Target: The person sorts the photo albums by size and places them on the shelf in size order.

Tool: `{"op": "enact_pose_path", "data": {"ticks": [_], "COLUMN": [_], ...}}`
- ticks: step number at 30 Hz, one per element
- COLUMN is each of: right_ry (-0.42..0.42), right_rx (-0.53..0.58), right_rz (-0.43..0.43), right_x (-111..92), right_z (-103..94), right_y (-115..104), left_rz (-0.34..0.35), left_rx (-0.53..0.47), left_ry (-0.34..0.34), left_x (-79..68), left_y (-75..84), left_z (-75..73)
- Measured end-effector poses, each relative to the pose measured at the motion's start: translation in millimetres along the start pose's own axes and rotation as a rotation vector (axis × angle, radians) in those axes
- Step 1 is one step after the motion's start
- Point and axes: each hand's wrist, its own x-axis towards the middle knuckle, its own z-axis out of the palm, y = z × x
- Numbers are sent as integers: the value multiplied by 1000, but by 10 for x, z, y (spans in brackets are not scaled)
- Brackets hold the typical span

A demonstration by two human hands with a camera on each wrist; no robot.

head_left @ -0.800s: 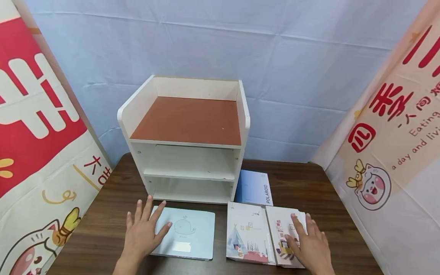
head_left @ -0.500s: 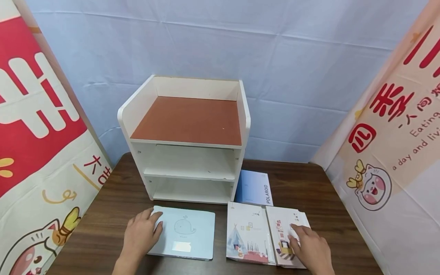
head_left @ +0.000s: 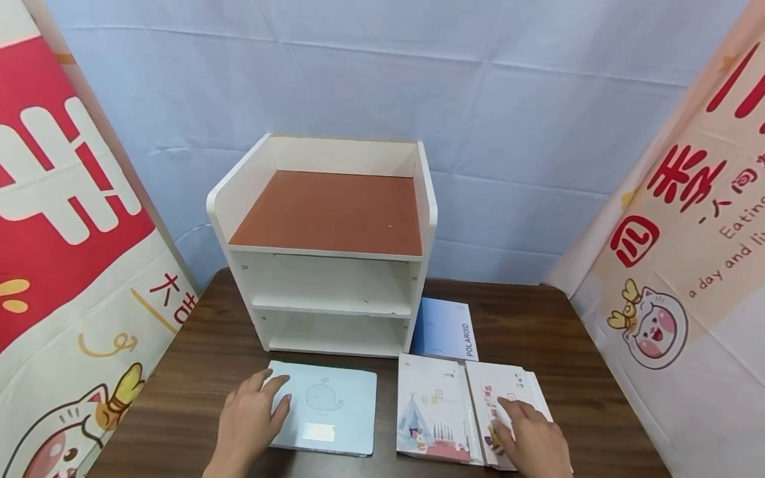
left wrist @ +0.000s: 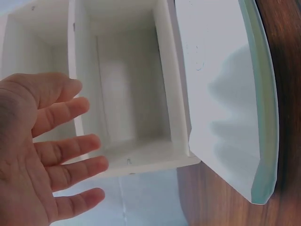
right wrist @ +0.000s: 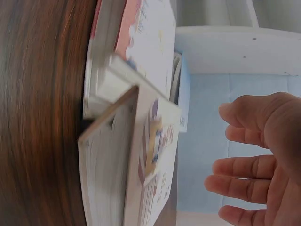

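Note:
My left hand [head_left: 248,415] hovers over the left edge of a pale blue book [head_left: 343,411] with a whale drawing. In the left wrist view its fingers [left wrist: 70,174] are spread and loosely bent, apart from the cover, with their shadows falling on it. My right hand [head_left: 534,438] is held above a white illustrated book [head_left: 496,382], relaxed and holding nothing. That book leans on another thick white book [head_left: 430,392] with a tent picture. Part of the right-hand book's cover is hidden by the hand in the head view.
A white shelf unit [head_left: 427,226] with a brown top stands behind the books. Beside its right side lies a blue-and-white box-like item [head_left: 448,325] marked POLAROID. All stand on a dark wooden table [head_left: 514,318], with printed cloths at both sides.
The outspread fingers of both hands have drawn in and bent loosely. My right hand has shifted slightly left over its book. The books and shelf stay in place.

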Motion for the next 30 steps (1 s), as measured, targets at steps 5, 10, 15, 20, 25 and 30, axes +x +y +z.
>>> {"op": "enact_pose_path", "data": {"ticks": [5, 10, 15, 20, 25, 30], "right_ry": [24, -47, -86, -173, -155, -199], "right_rx": [45, 111, 178, 236, 321, 397], "right_rz": [22, 93, 117, 179, 212, 245], "right_x": [-8, 1, 20, 48, 41, 70], "right_z": [27, 29, 67, 103, 154, 193], "right_y": [-126, -234, -306, -399, -494, -601], "left_rz": [-74, -168, -262, -285, -316, -357], "left_rx": [-20, -96, -133, -157, -179, -189], "left_ry": [-51, -119, -156, -163, -190, -238], "left_x": [-34, -64, -91, -136, -169, -203], "left_y": [-16, -64, -125, -181, -235, -288], "left_z": [-44, -59, -47, -11, 44, 114]}}
